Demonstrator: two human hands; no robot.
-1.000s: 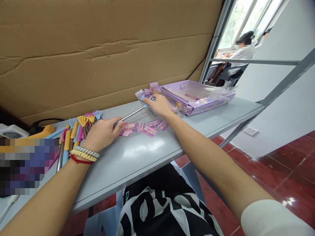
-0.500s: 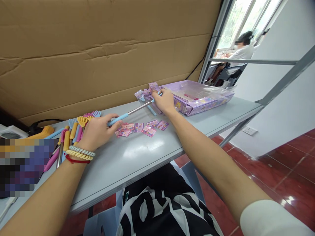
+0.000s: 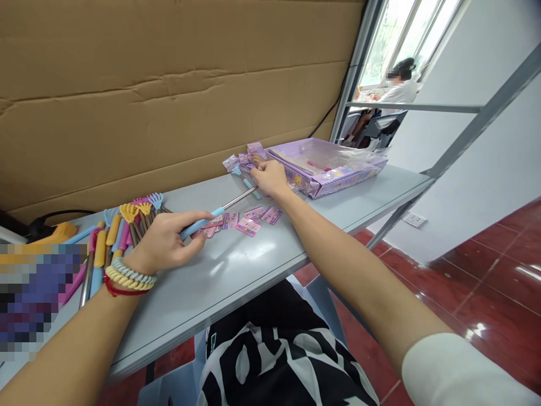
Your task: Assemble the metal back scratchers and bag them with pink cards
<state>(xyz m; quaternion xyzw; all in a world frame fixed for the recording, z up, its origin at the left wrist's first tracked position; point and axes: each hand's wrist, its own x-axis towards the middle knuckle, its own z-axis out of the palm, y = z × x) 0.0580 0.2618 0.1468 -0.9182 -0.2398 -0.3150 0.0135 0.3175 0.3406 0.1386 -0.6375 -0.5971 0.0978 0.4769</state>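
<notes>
A grey desk [image 3: 236, 270] before a cardboard wall carries our work with a telescopic back scratcher.

We hold the blue back scratcher [image 3: 220, 207] stretched between both hands: our left hand [image 3: 163, 242] has its fingers clamped on the blue handle, near and left, while our right hand [image 3: 270, 177] closes its fingers on the far end beside small purple packets [image 3: 245, 159]. Pink cards [image 3: 249, 220] lie under the rod. More colourful scratchers [image 3: 122, 225] are piled at left; a purple box [image 3: 325, 166] sits far right.

No legible text — print on the small pink cards [image 3: 247, 226] and purple box [image 3: 333, 179] too small.
</notes>
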